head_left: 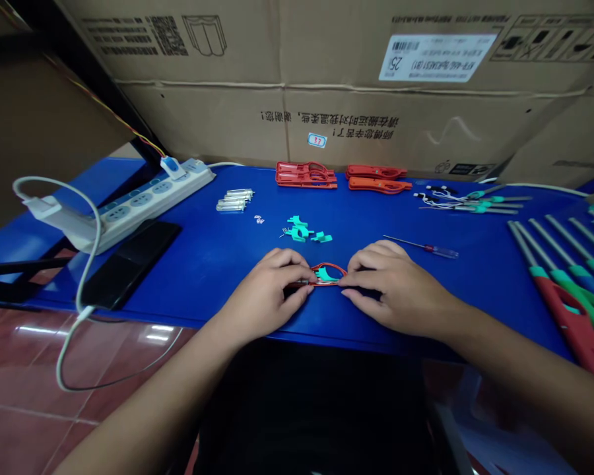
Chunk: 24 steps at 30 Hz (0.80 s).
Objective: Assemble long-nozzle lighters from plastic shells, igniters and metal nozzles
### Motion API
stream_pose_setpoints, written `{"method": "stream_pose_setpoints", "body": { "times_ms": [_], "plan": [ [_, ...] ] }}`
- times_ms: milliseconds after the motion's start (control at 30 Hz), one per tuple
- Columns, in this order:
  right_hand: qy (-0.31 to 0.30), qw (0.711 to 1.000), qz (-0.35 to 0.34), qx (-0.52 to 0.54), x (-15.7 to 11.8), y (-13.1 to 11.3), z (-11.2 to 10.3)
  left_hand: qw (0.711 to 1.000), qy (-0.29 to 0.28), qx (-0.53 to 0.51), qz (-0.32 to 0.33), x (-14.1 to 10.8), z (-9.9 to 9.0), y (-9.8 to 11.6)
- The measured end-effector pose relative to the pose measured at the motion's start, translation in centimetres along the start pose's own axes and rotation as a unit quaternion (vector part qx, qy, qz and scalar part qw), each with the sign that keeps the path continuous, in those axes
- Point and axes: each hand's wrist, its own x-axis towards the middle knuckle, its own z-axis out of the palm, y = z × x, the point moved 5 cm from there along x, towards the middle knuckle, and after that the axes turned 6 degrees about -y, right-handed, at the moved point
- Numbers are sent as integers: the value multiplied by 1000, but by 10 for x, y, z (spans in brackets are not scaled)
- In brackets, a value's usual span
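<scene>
Near the table's front edge lies a red lighter casing (343,270), an open half shell with a green trigger (325,275) in its loop. My left hand (264,293) pinches its left part, covering much of it. The fingertips of my right hand (398,287) are closed on its right end. Just beyond are several loose green triggers (299,231) with tiny metal pins beside them. A screwdriver (435,251) with a clear handle rests past my right hand.
Red casing halves (305,175) and orange-red ones (379,186) lie at the back. Metal cylinders (234,200) are at left, near a power strip (148,201) and black phone (131,264). Wired nozzle parts (485,203) and finished-looking lighters (569,313) occupy the right. A cardboard box (218,125) stands behind.
</scene>
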Motion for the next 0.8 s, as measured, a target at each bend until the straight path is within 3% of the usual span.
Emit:
{"method": "stream_pose_setpoints", "body": {
  "times_ms": [467,800],
  "plan": [
    [24,1000,15,9,-1,2,6,999,-47,0,11,4,-5,1],
    [29,989,-42,-142,5,-26,14,997,-52,55,24,3,-4,0]
  ]
}}
